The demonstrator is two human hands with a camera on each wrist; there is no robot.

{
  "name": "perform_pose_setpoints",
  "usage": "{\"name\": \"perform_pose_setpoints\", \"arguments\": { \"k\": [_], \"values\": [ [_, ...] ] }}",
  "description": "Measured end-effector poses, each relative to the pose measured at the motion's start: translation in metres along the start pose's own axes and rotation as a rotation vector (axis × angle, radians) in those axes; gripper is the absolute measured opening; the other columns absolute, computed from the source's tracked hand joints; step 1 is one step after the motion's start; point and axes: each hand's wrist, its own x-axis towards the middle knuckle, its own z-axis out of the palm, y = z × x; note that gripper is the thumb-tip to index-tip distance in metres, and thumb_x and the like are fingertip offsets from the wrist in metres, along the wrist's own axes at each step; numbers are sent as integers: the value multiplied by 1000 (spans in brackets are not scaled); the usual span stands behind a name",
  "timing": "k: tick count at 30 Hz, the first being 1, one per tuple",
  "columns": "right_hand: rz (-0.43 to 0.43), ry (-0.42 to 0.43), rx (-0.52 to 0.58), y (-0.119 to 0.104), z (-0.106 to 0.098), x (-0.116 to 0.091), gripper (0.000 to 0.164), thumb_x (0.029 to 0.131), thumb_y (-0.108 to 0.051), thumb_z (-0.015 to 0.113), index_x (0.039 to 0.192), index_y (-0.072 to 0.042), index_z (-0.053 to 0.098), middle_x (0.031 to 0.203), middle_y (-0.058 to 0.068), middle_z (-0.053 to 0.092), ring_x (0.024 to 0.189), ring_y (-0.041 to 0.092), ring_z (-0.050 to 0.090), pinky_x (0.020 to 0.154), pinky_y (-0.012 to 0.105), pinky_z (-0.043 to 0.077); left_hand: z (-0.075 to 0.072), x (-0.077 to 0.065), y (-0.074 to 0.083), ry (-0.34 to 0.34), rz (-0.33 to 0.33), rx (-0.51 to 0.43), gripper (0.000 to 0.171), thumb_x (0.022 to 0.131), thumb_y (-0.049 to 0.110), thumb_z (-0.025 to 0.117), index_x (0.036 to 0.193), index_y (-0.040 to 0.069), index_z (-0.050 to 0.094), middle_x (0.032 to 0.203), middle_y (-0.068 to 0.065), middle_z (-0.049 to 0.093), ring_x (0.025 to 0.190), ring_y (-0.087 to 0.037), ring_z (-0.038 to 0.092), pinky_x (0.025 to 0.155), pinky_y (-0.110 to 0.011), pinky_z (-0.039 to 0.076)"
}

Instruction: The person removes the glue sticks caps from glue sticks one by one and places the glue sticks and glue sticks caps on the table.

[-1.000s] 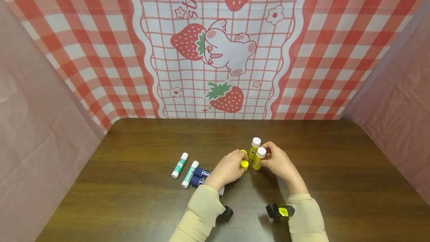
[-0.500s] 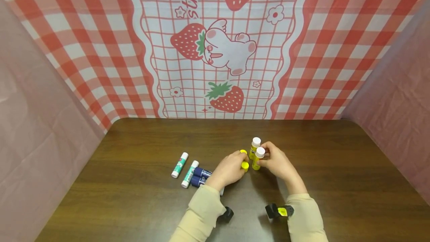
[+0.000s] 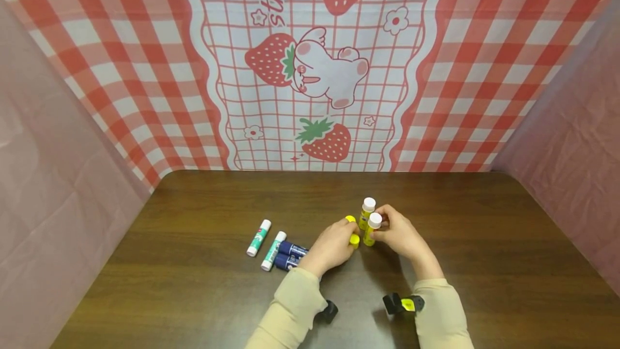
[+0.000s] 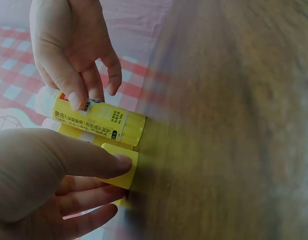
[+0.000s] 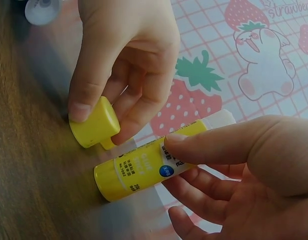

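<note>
1. head view: left hand (image 3: 333, 243) curled round a yellow cap (image 3: 354, 239) near the middle of the dark wooden tabletop (image 3: 194, 295). right hand (image 3: 399, 233) gripping an upright yellow glue stick (image 3: 371, 228) with a white top, just beside the cap. second yellow glue stick (image 3: 366, 211) standing right behind the first. two green-and-white glue sticks (image 3: 266, 244) and two dark blue glue sticks (image 3: 289, 255) lying to the left, the blue ones partly hidden under the left wrist. strawberry cloth (image 3: 310, 69) hanging behind.

2. left wrist view: left hand (image 4: 49, 185) pinching the yellow cap (image 4: 119, 166) between thumb and fingers. right hand (image 4: 74, 55) holding the yellow glue stick (image 4: 101, 121) with thumb and fingertips on its label; its base on the tabletop (image 4: 228, 125). cap just beside the stick, touching or nearly so; cannot tell which.

3. right wrist view: right hand (image 5: 243, 170) gripping the yellow glue stick (image 5: 144, 172), thumb across the label. left hand (image 5: 126, 65) holding the yellow cap (image 5: 94, 124) close to the stick's base.
</note>
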Motion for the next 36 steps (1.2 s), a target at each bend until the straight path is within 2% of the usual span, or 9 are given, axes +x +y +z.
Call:
{"name": "perform_pose_setpoints", "arguments": {
  "k": [8, 21, 28, 36],
  "values": [
    [-9, 9, -15, -2, 0, 0, 35, 74, 2, 67, 103, 3, 47, 104, 22, 59, 98, 35, 57, 81, 45, 48, 3, 1, 2, 6, -7, 21, 24, 78, 5, 63, 101, 10, 62, 94, -2, 58, 84, -16, 56, 76, -27, 47],
    [-16, 17, -40, -7, -2, -2, 34, 74, 4, 64, 104, 4, 47, 103, 22, 59, 96, 35, 58, 78, 44, 49, 6, 3, 2, 36, 6, 48, 23, 78, 8, 64, 100, 12, 62, 91, 0, 58, 81, -15, 56, 73, -27, 47],
    [-6, 18, -55, -6, -2, -2, 34, 75, 2, 64, 105, 4, 48, 104, 22, 59, 97, 35, 58, 80, 45, 48, 7, 2, 1, 33, 2, 41, 26, 78, 8, 63, 104, 10, 60, 96, -2, 59, 87, -16, 57, 77, -28, 47],
    [-20, 19, -78, -8, -4, -2, 36, 75, -4, 66, 107, 4, 50, 103, 20, 60, 95, 32, 57, 80, 45, 47, 1, -1, 3, 28, 6, 62, 28, 78, 11, 64, 105, 9, 59, 98, -2, 58, 89, -16, 57, 79, -28, 47]
  ]
}}
